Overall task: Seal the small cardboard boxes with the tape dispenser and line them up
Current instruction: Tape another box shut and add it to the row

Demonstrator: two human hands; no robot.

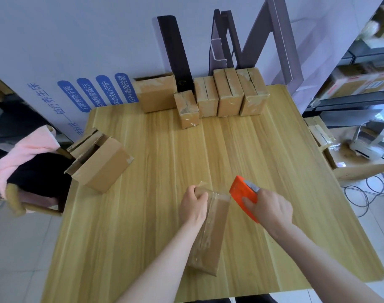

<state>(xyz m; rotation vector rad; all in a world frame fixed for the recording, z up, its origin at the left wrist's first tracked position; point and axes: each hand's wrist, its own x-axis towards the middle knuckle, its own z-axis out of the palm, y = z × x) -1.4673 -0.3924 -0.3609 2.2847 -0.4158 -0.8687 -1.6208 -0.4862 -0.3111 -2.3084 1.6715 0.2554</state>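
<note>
On the near part of the table [143,215], the left hand [193,204] curls round the far end of a small box [210,235]. The right hand [271,208] grips the orange tape dispenser [241,191] just beside it. Taped boxes [228,95] line the far edge.

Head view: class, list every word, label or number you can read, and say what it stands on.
"磁疗养生床": large blue characters on the white panel.
"打鼾智能干预": its first blue pill.
"APP+语音控制": its fourth blue pill.
The second pill and third pill: lower ends hidden, not surely readable.
Label on the shelf carton: too blurred.
</note>
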